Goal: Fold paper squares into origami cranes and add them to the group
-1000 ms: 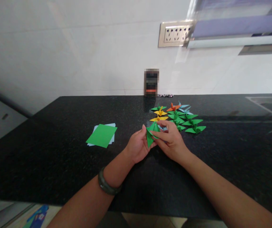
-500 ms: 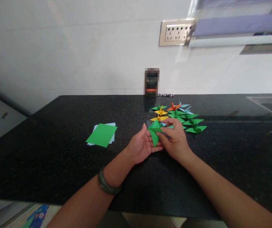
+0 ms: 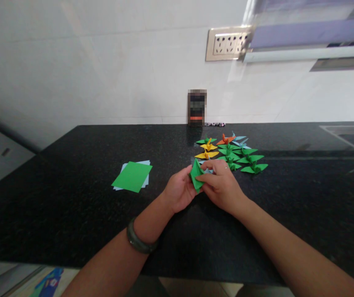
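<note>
Between left hand [image 3: 178, 192] and right hand [image 3: 226, 185], over the black counter [image 3: 71, 214]: folded green paper [image 3: 196, 175].
Cradled in the partly curled left, gripped along its right side by the drawn-in right. Could crease crooked under uneven pressure; could knock the paper birds [image 3: 228, 151] just beyond with any forward drift.

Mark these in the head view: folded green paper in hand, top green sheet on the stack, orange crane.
Folded green paper [image 3: 195, 174]: head view, middle of its visible face.
Top green sheet [image 3: 132, 176]: head view, centre of sheet.
Orange crane [image 3: 225, 140]: head view, body.
</note>
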Available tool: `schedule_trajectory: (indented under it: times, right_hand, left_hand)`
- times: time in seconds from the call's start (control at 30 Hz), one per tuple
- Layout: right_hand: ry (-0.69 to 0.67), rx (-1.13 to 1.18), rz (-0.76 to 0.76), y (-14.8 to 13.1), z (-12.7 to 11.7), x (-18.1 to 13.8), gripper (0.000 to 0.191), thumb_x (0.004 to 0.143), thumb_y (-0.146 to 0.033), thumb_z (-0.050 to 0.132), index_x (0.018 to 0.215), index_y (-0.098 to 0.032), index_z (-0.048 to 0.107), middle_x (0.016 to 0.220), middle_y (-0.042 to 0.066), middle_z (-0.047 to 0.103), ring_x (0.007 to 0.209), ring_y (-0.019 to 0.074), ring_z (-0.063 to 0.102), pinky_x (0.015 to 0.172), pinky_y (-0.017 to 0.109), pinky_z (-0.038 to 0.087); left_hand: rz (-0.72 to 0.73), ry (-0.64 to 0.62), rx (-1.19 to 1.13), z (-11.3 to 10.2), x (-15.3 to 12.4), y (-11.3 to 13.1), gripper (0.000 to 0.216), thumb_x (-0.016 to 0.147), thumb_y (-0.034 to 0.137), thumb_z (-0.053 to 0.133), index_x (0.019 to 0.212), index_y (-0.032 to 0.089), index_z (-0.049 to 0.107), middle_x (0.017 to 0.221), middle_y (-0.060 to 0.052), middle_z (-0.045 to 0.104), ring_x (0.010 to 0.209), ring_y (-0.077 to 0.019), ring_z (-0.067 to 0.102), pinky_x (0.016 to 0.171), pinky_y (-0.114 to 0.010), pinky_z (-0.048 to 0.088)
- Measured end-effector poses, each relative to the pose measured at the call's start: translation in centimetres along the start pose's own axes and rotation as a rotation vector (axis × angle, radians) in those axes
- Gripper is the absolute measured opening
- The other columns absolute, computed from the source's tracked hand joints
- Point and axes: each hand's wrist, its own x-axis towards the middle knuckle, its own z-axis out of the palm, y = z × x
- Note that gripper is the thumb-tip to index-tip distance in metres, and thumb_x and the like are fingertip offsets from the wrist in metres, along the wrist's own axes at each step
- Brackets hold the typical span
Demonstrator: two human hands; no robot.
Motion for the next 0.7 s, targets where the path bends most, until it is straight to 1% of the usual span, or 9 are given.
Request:
schedule_trajectory:
  times: [0.1,0.2,0.33,0.47,0.53,0.63,0.7]
  right_hand:
    - [0.050,0.062,0.064,0.22,0.42,-0.20,0.017,0.069,-0.011,0.057,0.081,-0.019,0.066,0.102,0.009,0.052,0.097,0.0232,0.048,0.082,0.040,0.042]
    - [0.047,0.081,0.047,0.25,0.49,-0.33,0.020,0.072,-0.011,0.056,0.084,-0.022,0.067,0.103,0.008,0.052,0.098,0.0226,0.048,0.082,0.040,0.042]
    - [0.018,0.066,-0.013,0.16,0.00,-0.31,0.018,0.076,-0.016,0.056,0.088,-0.024,0.068,0.105,0.008,0.053,0.098,0.0228,0.048,0.082,0.041,0.042]
    - [0.004,0.081,-0.044,-0.02,-0.39,-0.19,0.015,0.075,-0.018,0.057,0.084,-0.023,0.069,0.107,0.008,0.053,0.099,0.0237,0.049,0.084,0.043,0.041]
    - [-0.002,0.100,-0.027,-0.16,-0.42,-0.15,0.014,0.075,-0.018,0.058,0.083,-0.023,0.069,0.109,0.008,0.053,0.101,0.0241,0.048,0.085,0.043,0.040]
    - [0.008,0.104,0.037,-0.36,-0.33,-0.16,0.013,0.074,-0.019,0.058,0.081,-0.020,0.068,0.109,0.009,0.052,0.103,0.0246,0.047,0.087,0.042,0.040]
    - [0.011,0.092,0.060,-0.42,-0.25,-0.18,0.013,0.074,-0.018,0.057,0.081,-0.019,0.068,0.108,0.011,0.051,0.103,0.0246,0.046,0.088,0.041,0.040]
  left_hand:
    - [0.005,-0.057,0.026,0.20,0.00,-0.15,0.035,0.089,0.025,0.031,0.091,0.010,0.062,0.083,-0.008,0.065,0.073,-0.0141,0.059,0.069,-0.028,0.044]
    - [0.017,-0.088,0.021,0.20,0.09,-0.19,0.035,0.089,0.026,0.030,0.095,0.010,0.062,0.089,-0.009,0.064,0.077,-0.0155,0.059,0.072,-0.029,0.044]
    - [0.031,-0.038,0.004,0.16,0.13,-0.10,0.034,0.089,0.024,0.031,0.090,0.010,0.062,0.084,-0.008,0.065,0.074,-0.0151,0.060,0.069,-0.028,0.044]
    - [0.034,0.007,-0.003,0.23,0.11,-0.07,0.035,0.089,0.024,0.031,0.089,0.009,0.062,0.083,-0.009,0.065,0.079,-0.0163,0.061,0.076,-0.029,0.044]
    - [0.040,0.004,0.000,0.20,0.13,-0.09,0.035,0.089,0.024,0.031,0.089,0.009,0.063,0.084,-0.009,0.065,0.081,-0.0164,0.061,0.078,-0.029,0.044]
    - [0.008,-0.053,0.019,0.02,0.11,-0.10,0.038,0.090,0.031,0.032,0.092,0.009,0.062,0.084,-0.009,0.065,0.078,-0.0160,0.061,0.075,-0.029,0.045]
    - [-0.014,-0.084,0.056,-0.15,0.03,-0.12,0.036,0.088,0.034,0.036,0.093,0.010,0.062,0.083,-0.008,0.065,0.072,-0.0147,0.060,0.071,-0.028,0.045]
